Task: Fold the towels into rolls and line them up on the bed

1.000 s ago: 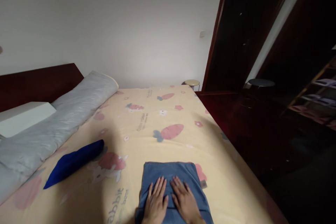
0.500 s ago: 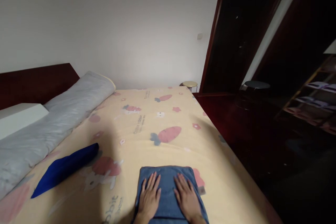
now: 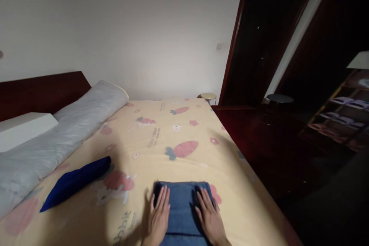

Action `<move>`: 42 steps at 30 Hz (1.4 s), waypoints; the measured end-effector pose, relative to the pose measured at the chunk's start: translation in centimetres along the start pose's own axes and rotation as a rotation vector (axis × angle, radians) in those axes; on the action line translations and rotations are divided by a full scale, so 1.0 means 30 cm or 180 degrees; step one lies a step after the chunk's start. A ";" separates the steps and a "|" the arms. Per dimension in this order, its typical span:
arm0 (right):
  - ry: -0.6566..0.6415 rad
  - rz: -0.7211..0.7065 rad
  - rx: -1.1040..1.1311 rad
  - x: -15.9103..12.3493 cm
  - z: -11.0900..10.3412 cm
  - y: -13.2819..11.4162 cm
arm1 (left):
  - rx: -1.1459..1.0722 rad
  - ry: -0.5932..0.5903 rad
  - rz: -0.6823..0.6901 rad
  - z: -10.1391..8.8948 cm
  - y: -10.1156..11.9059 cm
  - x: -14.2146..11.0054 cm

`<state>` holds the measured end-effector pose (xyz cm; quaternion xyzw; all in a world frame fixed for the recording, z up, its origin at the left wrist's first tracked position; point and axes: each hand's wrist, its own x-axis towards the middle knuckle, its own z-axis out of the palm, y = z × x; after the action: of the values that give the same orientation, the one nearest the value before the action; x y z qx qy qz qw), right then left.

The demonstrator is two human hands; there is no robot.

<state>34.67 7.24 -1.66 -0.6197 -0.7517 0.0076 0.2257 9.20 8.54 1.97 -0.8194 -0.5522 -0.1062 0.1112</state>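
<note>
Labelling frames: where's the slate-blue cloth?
Bottom centre of the head view: the slate-blue cloth lies on the patterned sheet, left hand at its left edge, right hand at its right.

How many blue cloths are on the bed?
2. One folded blue cloth lies by the left hand and right hand; a brighter blue cloth lies farther left, near the gray bedding. Others could be hidden underneath.

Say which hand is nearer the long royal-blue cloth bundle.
Left: the left hand is right of the bundle, apart; the right hand is farther right, across the folded muted-blue fabric.
</note>
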 end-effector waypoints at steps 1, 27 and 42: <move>0.0085 -0.0274 0.0033 -0.033 0.000 -0.022 | -0.0027 0.0136 0.0293 0.008 0.028 -0.042; -0.0930 -0.0319 0.0141 -0.263 -0.334 -0.006 | -0.0870 -0.1181 0.0183 -0.230 -0.079 -0.286; -0.0832 0.0642 -0.0120 -0.236 -0.274 0.026 | -0.1524 -0.1392 -0.1064 -0.157 -0.197 -0.250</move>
<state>39.20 -1.42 3.16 -0.6898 -0.7086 0.0966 0.1124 0.71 2.69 4.62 -0.7240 -0.6487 -0.0714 -0.2233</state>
